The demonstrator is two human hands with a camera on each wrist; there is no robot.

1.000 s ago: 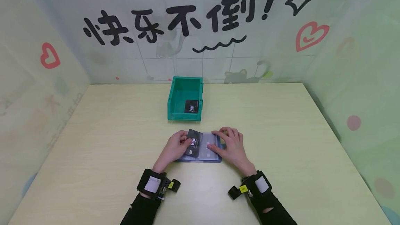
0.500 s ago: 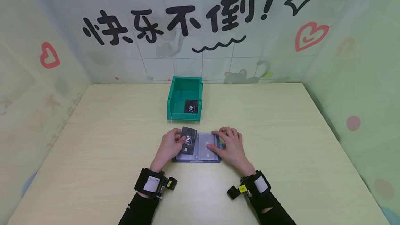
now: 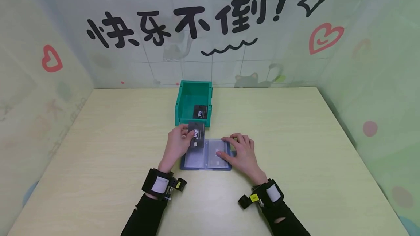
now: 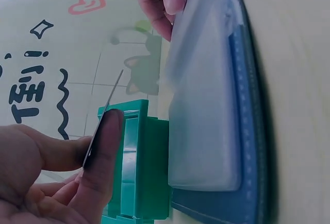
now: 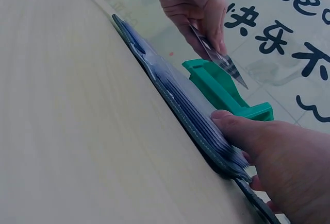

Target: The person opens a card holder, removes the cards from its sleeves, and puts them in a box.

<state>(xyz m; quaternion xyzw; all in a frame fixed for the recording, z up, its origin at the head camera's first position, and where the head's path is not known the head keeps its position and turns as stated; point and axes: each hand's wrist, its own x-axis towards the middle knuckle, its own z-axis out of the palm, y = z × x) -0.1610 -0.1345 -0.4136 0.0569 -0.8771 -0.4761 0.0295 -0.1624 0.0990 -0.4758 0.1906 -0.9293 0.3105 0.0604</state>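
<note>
My left hand (image 3: 176,145) pinches a black card (image 3: 198,141) printed "Vip" between thumb and fingers. It hovers above the card holder's far left edge, overlapping the front of the green bin in the head view; the left wrist view shows this card (image 4: 105,112) edge-on. The blue card holder (image 3: 195,158) lies spread on the table with clear plastic sleeves showing. On its right side my right hand (image 3: 243,157) grips the sleeves, thumb on the page and index finger at the far edge. In the right wrist view the sleeves (image 5: 193,113) form a layered stack.
Behind the card holder stands the green bin (image 3: 188,95), with another black "Vip" card (image 3: 200,112) lying in it near the front. A printed backdrop (image 3: 147,68) rises along the table's back edge, with side walls left and right.
My left hand has drawn the black card leftward, then up and away from the left sleeve toward the bin. The right hand has stayed on the card holder.
</note>
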